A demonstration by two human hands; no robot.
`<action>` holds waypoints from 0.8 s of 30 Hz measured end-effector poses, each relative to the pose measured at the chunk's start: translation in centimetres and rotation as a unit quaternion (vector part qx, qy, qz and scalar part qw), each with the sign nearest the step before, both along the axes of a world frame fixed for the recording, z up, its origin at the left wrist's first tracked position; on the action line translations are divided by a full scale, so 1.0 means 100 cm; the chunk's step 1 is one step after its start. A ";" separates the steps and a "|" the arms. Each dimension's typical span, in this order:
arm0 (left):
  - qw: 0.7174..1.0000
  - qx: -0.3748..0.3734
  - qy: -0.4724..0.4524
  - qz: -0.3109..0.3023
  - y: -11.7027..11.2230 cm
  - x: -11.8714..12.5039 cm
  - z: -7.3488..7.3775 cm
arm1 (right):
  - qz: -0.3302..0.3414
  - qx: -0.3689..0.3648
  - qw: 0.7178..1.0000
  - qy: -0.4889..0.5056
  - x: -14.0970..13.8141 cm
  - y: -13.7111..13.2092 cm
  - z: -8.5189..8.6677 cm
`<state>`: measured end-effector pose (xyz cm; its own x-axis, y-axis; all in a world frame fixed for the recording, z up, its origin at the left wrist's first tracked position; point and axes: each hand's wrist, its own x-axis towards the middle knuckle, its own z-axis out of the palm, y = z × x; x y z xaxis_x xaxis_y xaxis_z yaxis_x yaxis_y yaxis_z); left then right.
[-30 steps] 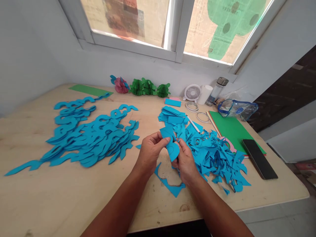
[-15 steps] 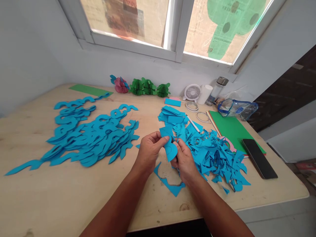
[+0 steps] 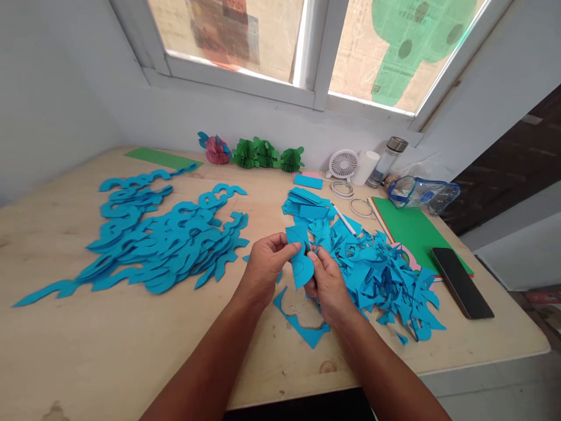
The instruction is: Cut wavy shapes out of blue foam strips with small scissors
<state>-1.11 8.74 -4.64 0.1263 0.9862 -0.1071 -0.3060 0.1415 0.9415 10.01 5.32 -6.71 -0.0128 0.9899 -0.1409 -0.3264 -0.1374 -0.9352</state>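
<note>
My left hand (image 3: 267, 266) pinches a folded piece of blue paper (image 3: 301, 264) between thumb and fingers. The piece has a rounded lower edge and a drawn curved line. Close against its right side, my right hand (image 3: 326, 280) is closed round what appear to be small scissors; only a dark bit shows at the paper's edge, and the fingers hide the rest. Below the hands lies a blue offcut (image 3: 302, 328) with a scalloped inner edge. A heap of blue scraps (image 3: 377, 272) spreads to the right of my right hand.
Wavy blue cut-outs (image 3: 170, 245) are piled at left. Behind the hands lie stacked blue paper pieces (image 3: 307, 202) and a white pen (image 3: 345, 220). Farther right are green sheets (image 3: 412, 231), a phone (image 3: 461, 283), tape rolls (image 3: 342, 188), a fan (image 3: 343, 164) and a bottle (image 3: 386, 162).
The whole view has shifted slightly, so things sit a little farther right. Both hands keep nearly the same hold on the blue paper.
</note>
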 end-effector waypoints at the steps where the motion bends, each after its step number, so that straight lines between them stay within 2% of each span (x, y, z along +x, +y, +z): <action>1: 1.000 -0.001 -0.003 -0.001 0.000 0.000 -0.001 | 0.000 0.000 1.000 -0.001 0.000 0.000 0.000; 8: 0.999 -0.018 -0.024 0.022 0.001 0.002 -0.005 | 0.007 -0.008 1.000 0.008 0.001 0.000 0.000; 17: 0.998 -0.026 -0.008 0.052 -0.002 0.004 0.001 | 0.021 -0.009 1.000 0.003 0.000 -0.002 0.000; 24: 0.999 -0.022 0.002 0.040 -0.002 0.004 0.002 | 0.006 -0.019 1.000 0.009 -0.001 -0.001 -0.002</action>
